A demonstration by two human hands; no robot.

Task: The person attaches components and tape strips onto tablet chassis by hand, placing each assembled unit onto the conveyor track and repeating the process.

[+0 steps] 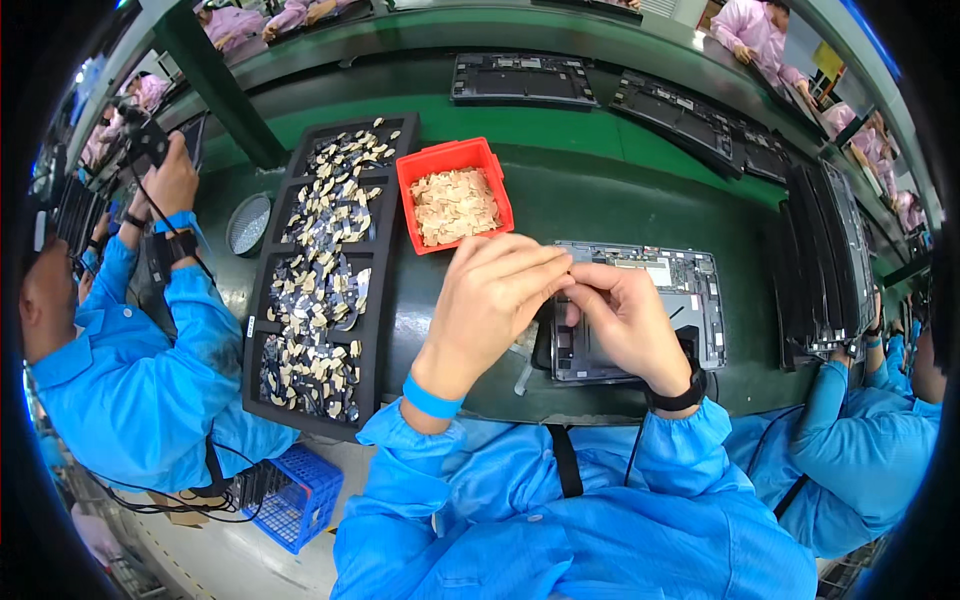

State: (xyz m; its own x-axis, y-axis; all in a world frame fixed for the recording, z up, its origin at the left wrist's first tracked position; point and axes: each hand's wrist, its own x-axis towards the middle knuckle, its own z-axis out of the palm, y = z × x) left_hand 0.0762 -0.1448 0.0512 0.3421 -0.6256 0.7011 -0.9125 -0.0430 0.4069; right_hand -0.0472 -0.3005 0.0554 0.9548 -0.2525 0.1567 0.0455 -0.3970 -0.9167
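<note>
My left hand [492, 295] and my right hand [636, 322] meet fingertip to fingertip above the bench. Both pinch at a tiny dark piece between them, too small to name. Beneath my right hand lies an opened laptop base [703, 300], its circuit board and flat battery area exposed. A red plastic bin [406, 199] full of small cream-coloured pieces stands just beyond my left hand. To the left is a long black compartment tray [377, 318], heaped with small black parts [318, 300] that carry cream tabs.
A round tin [248, 224] sits left of the tray. Stacked dark laptop panels [832, 260] stand at the right. More laptop bases [523, 80] lie on the green surface at the back. Co-workers in blue flank me; a blue crate [312, 497] is below left.
</note>
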